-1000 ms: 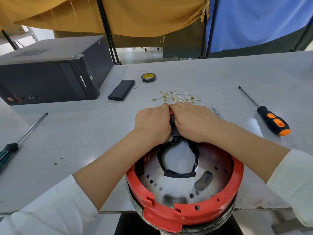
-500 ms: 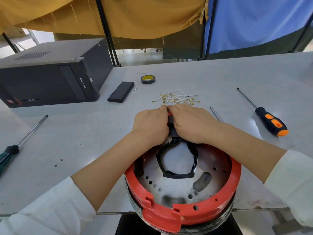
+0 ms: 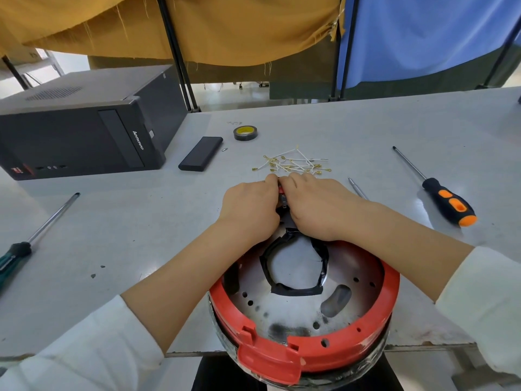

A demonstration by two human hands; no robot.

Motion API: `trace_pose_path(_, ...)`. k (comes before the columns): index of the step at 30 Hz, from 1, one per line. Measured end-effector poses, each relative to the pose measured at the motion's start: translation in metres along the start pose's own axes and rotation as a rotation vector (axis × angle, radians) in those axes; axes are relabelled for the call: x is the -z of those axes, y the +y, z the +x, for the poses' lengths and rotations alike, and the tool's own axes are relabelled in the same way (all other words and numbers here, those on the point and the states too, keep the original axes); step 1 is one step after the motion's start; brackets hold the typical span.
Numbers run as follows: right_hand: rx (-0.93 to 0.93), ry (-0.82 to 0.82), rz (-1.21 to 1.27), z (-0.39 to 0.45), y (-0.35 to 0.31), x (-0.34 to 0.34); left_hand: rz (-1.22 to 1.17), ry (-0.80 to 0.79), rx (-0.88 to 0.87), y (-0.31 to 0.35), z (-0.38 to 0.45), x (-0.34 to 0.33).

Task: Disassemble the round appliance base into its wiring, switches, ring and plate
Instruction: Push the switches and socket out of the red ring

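The round appliance base (image 3: 304, 311) sits at the table's (image 3: 141, 221) near edge, its red ring (image 3: 390, 289) around a scorched metal plate (image 3: 296, 314). At the ring's far side, the left hand (image 3: 248, 213) and right hand (image 3: 315, 207) curl tightly around a small red-and-black switch block (image 3: 282, 197). The black wiring sleeve (image 3: 266, 266) below looks floppy; the ring seems stiff plastic, best gripped at its rim. Loose terminal wires (image 3: 293, 163) lie just beyond the ring.

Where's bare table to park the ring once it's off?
Bare grey table between the green-handled screwdriver and the left forearm. Another patch between the yellow-cored tape roll and the orange-and-black screwdriver. Crowded just beyond the hands: gold-tipped white wires.
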State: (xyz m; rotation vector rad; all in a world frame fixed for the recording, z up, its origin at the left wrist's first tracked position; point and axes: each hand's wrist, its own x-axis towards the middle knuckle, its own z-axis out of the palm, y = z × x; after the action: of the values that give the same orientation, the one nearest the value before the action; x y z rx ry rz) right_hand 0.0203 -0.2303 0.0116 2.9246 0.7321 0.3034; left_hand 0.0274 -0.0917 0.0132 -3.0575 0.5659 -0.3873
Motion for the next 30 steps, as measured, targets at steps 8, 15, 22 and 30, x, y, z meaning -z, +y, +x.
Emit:
trace_pose_path(8,-0.014,0.014,-0.044,0.0,-0.003,-0.002,0.083,0.012,0.003,0.005,-0.001,-0.001)
trace_pose_path(15,-0.046,0.06,-0.057,0.003,-0.006,-0.003,0.168,0.022,0.015,0.01,0.002,-0.003)
trace_pose_path(22,-0.122,0.096,0.095,0.004,-0.007,-0.006,0.063,0.019,0.023,0.01,0.001,-0.005)
trace_pose_path(30,-0.405,-0.022,0.733,0.015,0.005,0.012,-0.112,0.021,0.052,0.002,-0.001,-0.003)
